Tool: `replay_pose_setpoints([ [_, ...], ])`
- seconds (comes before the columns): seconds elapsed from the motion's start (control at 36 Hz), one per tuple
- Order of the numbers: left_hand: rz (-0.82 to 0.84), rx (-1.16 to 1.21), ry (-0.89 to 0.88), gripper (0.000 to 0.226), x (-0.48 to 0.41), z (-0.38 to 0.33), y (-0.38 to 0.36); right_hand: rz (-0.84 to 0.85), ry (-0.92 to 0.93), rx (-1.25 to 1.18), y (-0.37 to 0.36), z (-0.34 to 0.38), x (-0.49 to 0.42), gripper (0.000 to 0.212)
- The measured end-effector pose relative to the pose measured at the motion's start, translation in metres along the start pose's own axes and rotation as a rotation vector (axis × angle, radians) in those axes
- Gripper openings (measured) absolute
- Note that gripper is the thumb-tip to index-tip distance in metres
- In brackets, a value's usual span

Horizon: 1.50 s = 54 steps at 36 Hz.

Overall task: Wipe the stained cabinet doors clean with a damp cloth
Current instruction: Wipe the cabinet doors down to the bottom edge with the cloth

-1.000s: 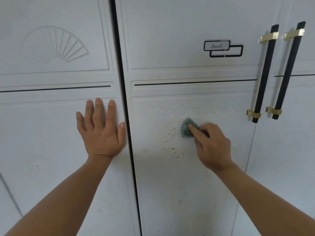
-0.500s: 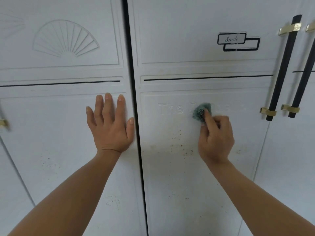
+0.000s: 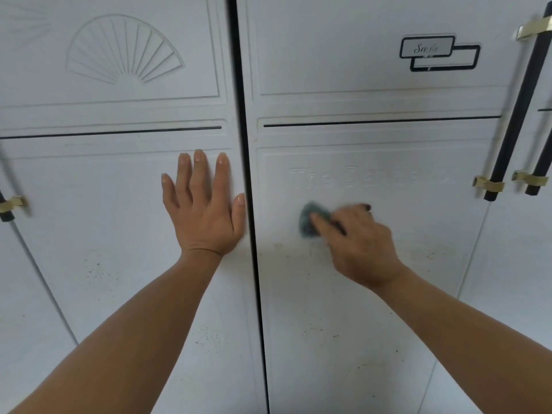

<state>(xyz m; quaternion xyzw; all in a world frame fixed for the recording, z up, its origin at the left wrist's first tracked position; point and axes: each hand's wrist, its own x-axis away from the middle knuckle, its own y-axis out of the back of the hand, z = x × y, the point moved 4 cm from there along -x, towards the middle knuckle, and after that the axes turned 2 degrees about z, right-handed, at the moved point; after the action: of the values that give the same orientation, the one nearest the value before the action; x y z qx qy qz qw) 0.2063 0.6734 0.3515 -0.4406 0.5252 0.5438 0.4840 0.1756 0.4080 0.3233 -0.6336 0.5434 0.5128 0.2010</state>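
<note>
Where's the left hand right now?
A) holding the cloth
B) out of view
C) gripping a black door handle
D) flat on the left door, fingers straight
D: the left hand lies with straight fingers flat on the left door, near its right edge, while the right hand holds the cloth against the right door.

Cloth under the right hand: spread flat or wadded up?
Wadded. The cloth is a small blue-green lump pressed to the door by the right hand; motion blur hides any folds.
</note>
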Motion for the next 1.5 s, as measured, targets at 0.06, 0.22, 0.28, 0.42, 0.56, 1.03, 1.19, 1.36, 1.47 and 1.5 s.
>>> replay_pose_setpoints([
  [0.06,0.003,-0.001,0.002,0.064,0.0,-0.001,0.001,0.093,0.168,-0.007,-0.001,0.001,0.002,0.039],
  [0.22,0.001,0.004,0.006,0.064,0.0,-0.001,0.001,-0.117,-0.196,-0.005,0.012,-0.012,-0.035,0.032],
  [0.28,0.007,0.009,0.007,0.064,0.0,-0.001,0.002,-0.184,-0.325,-0.042,0.012,-0.009,-0.04,0.03],
  [0.42,0.007,0.005,0.005,0.064,-0.001,-0.001,0.001,-0.028,0.028,-0.017,-0.001,0.01,-0.024,0.038],
  [0.56,-0.005,-0.006,0.012,0.063,0.0,-0.001,0.002,-0.035,-0.106,-0.076,0.007,0.002,-0.061,0.034],
  [1.03,-0.026,0.023,0.0,0.06,-0.001,-0.002,0.003,-0.063,-0.134,-0.093,0.005,0.032,-0.108,0.039],
  [1.19,-0.006,0.027,0.005,0.061,0.0,-0.002,0.003,0.195,0.317,-0.132,-0.013,0.051,-0.059,0.031],
  [1.36,-0.015,0.032,0.003,0.06,0.0,-0.001,0.003,-0.002,-0.073,-0.132,-0.006,0.042,-0.072,0.036],
  [1.47,-0.002,0.033,0.008,0.06,0.0,-0.001,0.001,0.231,0.351,-0.131,-0.021,0.065,-0.035,0.026],
  [1.5,-0.003,0.032,0.009,0.06,0.0,-0.001,0.002,0.255,0.386,-0.132,-0.022,0.066,-0.032,0.028],
])
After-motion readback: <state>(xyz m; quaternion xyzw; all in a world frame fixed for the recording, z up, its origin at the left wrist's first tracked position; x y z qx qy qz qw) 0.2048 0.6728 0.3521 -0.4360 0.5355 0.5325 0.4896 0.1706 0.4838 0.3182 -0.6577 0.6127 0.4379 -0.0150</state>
